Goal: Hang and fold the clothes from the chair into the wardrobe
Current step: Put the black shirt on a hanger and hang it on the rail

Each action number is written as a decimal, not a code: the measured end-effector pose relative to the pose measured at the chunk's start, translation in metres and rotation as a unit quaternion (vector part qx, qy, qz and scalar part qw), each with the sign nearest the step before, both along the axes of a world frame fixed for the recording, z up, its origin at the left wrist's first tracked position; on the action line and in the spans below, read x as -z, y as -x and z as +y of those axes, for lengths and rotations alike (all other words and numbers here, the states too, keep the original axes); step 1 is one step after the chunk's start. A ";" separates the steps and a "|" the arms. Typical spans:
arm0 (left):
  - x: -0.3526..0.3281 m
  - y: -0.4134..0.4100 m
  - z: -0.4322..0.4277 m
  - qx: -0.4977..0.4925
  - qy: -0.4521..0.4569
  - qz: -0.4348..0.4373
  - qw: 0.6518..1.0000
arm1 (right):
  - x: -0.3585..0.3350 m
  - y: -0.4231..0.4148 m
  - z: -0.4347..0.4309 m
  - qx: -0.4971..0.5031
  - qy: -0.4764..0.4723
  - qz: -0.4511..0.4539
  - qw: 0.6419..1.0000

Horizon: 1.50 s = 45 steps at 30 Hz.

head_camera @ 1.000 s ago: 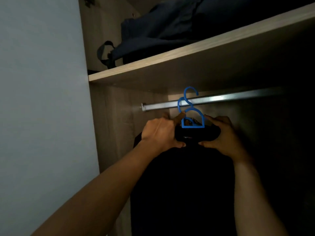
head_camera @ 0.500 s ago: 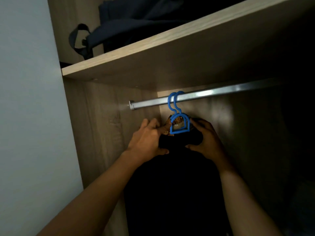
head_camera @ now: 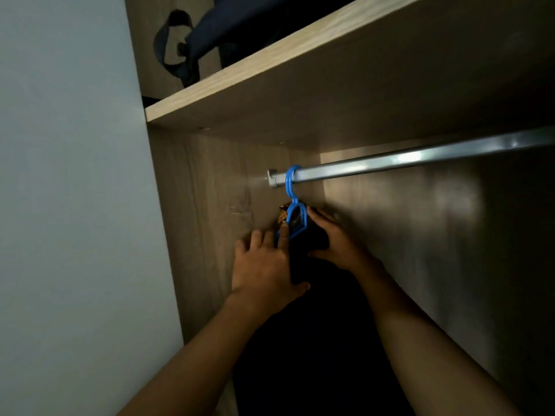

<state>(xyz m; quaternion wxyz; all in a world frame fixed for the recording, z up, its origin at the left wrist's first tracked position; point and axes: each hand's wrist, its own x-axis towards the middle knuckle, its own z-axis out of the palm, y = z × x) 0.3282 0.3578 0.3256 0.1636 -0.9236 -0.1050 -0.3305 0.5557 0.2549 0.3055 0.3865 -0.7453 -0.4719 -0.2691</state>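
Since half a second ago, both hands have slid the hanger (head_camera: 293, 219) to the left end of the rod (head_camera: 420, 160), close to the bracket by the side panel (head_camera: 210, 205). Its blue hook sits over the rod, and a black garment (head_camera: 309, 340) hangs from it inside the wardrobe — it falls straight down between the two forearms. At the collar a small patterned patch of cloth shows; I cannot tell what it belongs to. The left hand (head_camera: 265, 268) is relaxed, its fingers spread, with one fingertip resting on the hanger's lower bar. The right hand (head_camera: 336, 241) is cupped on the garment's shoulder — whether it really grips the cloth I cannot tell. Above is a wooden shelf (head_camera: 270, 79) with a dark blue bag (head_camera: 228, 28) lying on it.
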 end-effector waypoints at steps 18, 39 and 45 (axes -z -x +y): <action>0.010 0.013 0.016 -0.014 -0.055 -0.029 0.998 | 0.036 0.046 -0.011 -0.013 -0.089 0.051 0.995; 0.078 0.437 -0.043 -0.310 -0.050 -0.231 0.921 | 0.085 0.459 0.016 -0.370 -0.008 0.028 0.929; 0.088 0.528 -0.021 -0.345 0.163 -0.244 0.891 | 0.089 0.542 0.031 -0.358 0.006 0.024 0.933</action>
